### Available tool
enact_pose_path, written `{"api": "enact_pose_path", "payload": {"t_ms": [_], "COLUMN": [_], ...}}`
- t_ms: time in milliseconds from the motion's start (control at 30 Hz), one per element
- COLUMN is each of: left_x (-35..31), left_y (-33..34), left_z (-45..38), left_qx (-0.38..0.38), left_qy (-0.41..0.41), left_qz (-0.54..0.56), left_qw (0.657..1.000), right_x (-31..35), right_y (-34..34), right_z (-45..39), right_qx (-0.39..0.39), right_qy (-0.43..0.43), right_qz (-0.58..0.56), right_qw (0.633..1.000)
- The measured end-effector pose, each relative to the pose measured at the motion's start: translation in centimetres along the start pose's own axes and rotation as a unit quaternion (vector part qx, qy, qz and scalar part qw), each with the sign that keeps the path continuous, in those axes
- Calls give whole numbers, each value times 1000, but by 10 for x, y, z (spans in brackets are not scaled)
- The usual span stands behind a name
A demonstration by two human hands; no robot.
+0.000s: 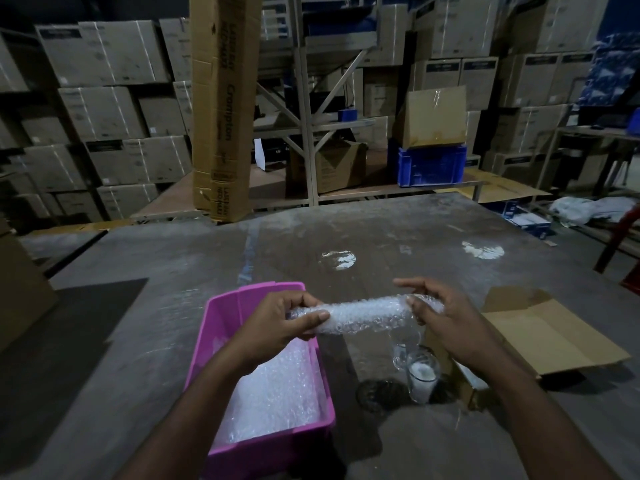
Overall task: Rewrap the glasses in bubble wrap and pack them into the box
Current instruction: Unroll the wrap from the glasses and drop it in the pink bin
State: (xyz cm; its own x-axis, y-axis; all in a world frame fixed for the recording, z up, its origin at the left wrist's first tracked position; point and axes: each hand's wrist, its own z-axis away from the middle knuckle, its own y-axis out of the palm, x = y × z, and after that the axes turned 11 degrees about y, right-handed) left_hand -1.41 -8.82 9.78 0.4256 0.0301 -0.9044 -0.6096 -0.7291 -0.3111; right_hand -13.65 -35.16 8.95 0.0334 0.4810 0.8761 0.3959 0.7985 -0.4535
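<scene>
Above the near middle of the grey tabletop (381, 230), a person holds a roll of bubble wrap (360, 315) level between both hands, clear of the surface. The left hand (280, 322) grips the roll's left end, thumb laid along the front and fingers curled behind. The right hand (446, 323) pinches the right end, thumb pressed into the wrap, index finger stretched out over the top. Whether a glass sits inside the roll, I cannot tell.

Below the roll, two bare glasses stand on the tabletop: one glass (422, 375) nearer the front edge, upright and catching white light; a second glass (403, 349) just behind it, touching or nearly so.

Left of the glasses, a pink tub (221, 317) holds loose sheets of bubble wrap (277, 396); its near corner reaches toward the front edge.

Right of the glasses, an open cardboard box (550, 337) lies with flaps spread, toward the tabletop's right edge, partly behind the right forearm.

Beyond the far edge: stacked cartons (114, 109), a tall carton (223, 109) standing upright, a blue crate (431, 166).
</scene>
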Motion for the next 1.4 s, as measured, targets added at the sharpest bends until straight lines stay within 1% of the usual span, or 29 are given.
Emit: {"api": "enact_pose_path", "payload": {"t_ms": [100,167,300,433,467,567,700,767,833,933,1000,1067,1200,1267,1400], "left_x": [-2,-1,-3,-6,-8,-9,-9,-9,-8,-6,-3,-1,-1,-3,-8], "left_y": [0,-1,-1,-1,0,1,2,4,7,11,13,14,13,15,17], "left_z": [3,4,4,5,5,5,3,1,-1,-5,-8,-11,-13,-14,-16], "left_qx": [52,66,23,15,13,-3,-41,-52,-76,-128,-158,-176,-177,-169,-143], "left_qy": [-19,-19,-17,-10,-9,-7,-1,7,13,14,9,7,-11,-19,-17], "left_qz": [15,34,42,58,68,119,197,226,245,215,166,158,190,227,307], "left_qw": [998,997,999,998,998,993,979,973,967,968,973,972,966,959,941], "right_x": [0,0,2,1,-1,-5,-10,-12,-15,-15,-15,-13,-6,-2,-8], "right_y": [3,4,6,8,8,10,16,20,26,36,42,46,48,48,49], "right_z": [-2,-3,-3,-3,-4,-7,-11,-10,-9,-2,1,4,11,14,13], "right_qx": [-10,-4,12,61,62,29,36,35,40,63,71,78,80,81,95], "right_qy": [15,18,16,1,-4,-28,-49,-42,-20,7,3,-2,-4,-1,4], "right_qz": [-22,-27,-22,8,18,36,66,95,83,19,18,9,-30,-35,35], "right_qw": [1000,999,1000,998,998,999,996,994,996,998,997,997,996,996,995]}}
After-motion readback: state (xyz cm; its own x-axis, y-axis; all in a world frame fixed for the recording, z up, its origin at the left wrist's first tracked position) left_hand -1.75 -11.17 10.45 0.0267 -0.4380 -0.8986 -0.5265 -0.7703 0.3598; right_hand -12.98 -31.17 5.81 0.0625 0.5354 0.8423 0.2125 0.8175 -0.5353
